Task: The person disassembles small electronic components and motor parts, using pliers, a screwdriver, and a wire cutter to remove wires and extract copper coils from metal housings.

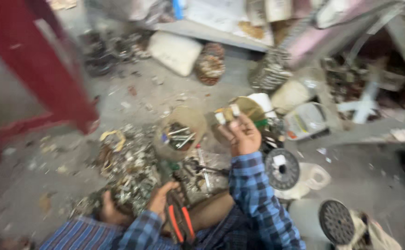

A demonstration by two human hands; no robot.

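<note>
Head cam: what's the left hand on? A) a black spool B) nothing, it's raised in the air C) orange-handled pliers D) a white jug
C. The left hand rests low on the orange-handled pliers by the lap, while the right hand is raised, holding small pale pieces.

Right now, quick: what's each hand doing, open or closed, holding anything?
Left hand: closed on the orange-handled pliers.
Right hand: raised, closed on small white pieces, too blurred to identify.

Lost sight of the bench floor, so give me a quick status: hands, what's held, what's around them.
Right hand raised, shut on small white-and-yellow parts. Left hand low at orange-handled pliers; grip unclear. Round tub of metal bits and scrap pile crowd in front.
</note>
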